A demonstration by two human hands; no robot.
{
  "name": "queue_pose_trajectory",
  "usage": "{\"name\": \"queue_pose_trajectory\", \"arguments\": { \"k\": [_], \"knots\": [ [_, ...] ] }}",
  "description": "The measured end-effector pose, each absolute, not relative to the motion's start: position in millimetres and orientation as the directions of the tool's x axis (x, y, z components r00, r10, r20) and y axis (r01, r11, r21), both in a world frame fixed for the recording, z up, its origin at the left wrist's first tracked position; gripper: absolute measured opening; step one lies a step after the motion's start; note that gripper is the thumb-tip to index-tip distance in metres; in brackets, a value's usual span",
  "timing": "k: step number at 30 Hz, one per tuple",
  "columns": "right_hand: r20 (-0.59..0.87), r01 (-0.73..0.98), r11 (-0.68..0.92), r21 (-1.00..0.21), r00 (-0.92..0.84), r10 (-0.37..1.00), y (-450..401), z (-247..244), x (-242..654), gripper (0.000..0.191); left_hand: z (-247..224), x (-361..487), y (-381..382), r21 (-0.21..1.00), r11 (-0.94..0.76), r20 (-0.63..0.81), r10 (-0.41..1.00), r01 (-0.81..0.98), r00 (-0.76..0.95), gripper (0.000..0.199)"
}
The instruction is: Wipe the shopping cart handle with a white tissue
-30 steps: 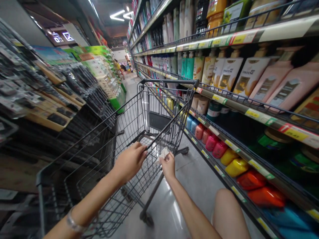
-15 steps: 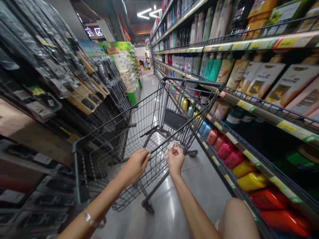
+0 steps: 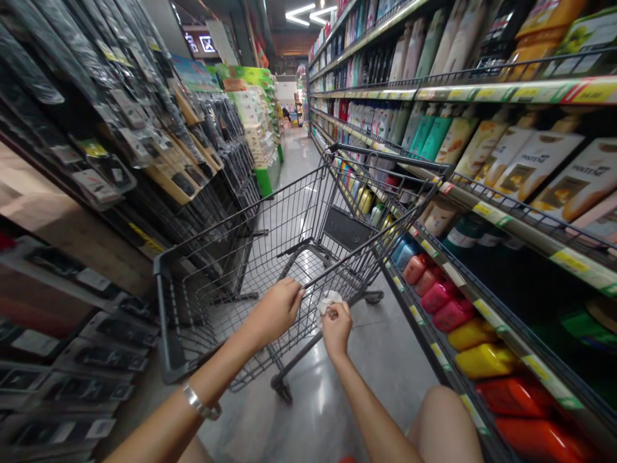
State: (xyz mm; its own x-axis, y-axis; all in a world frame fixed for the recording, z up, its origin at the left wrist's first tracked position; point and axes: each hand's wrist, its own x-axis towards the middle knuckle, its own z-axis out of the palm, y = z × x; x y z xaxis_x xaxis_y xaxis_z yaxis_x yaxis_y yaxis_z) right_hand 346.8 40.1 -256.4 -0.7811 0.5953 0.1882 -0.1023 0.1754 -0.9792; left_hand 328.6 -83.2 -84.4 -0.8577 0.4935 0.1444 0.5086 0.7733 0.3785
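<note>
A dark wire shopping cart (image 3: 347, 229) stands at an angle across the aisle. My left hand (image 3: 278, 310), with a silver bracelet on its wrist, is closed round the cart's near top rail. To its right, my right hand (image 3: 336, 329) pinches a crumpled white tissue (image 3: 330, 299) close to the wire side of the cart. Part of the tissue is hidden by the fingers. Through the wires of the basket the floor shows.
Shelves of shampoo bottles (image 3: 515, 161) run along the right, with coloured bottles (image 3: 472, 328) lying low down. Packaged goods on a rack (image 3: 183, 154) line the left. Green-topped stacked boxes (image 3: 255, 122) stand farther along. My bare knee (image 3: 443, 421) is at the lower right.
The view has turned slightly left, so the cart and shelves sit farther right. My left hand stays on the rail; my right hand, still pinching the tissue, is slightly lower.
</note>
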Motion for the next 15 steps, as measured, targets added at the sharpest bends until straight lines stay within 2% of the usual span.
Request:
{"name": "queue_pose_trajectory", "arguments": {
  "k": [4,10,12,15],
  "knots": [
    [0.054,-0.019,0.062,-0.998,-0.780,0.624,32,-287,352,0.007,-86,330,-81,0.361,0.779,0.147,0.495,0.512,-0.856,0.029],
    [-0.084,0.060,-0.059,-0.996,-0.709,0.700,29,-310,346,0.022,-85,333,-75,0.370,0.777,0.139,0.496,0.510,-0.857,0.028],
    [-0.116,0.075,-0.089,-0.993,-0.710,0.694,34,-315,343,0.027,-84,333,-74,0.375,0.776,0.139,0.494,0.507,-0.858,0.028],
    [-0.166,0.099,-0.139,-0.985,-0.732,0.661,42,-324,341,0.022,-85,332,-72,0.376,0.776,0.145,0.490,0.506,-0.859,0.028]
  ]
}}
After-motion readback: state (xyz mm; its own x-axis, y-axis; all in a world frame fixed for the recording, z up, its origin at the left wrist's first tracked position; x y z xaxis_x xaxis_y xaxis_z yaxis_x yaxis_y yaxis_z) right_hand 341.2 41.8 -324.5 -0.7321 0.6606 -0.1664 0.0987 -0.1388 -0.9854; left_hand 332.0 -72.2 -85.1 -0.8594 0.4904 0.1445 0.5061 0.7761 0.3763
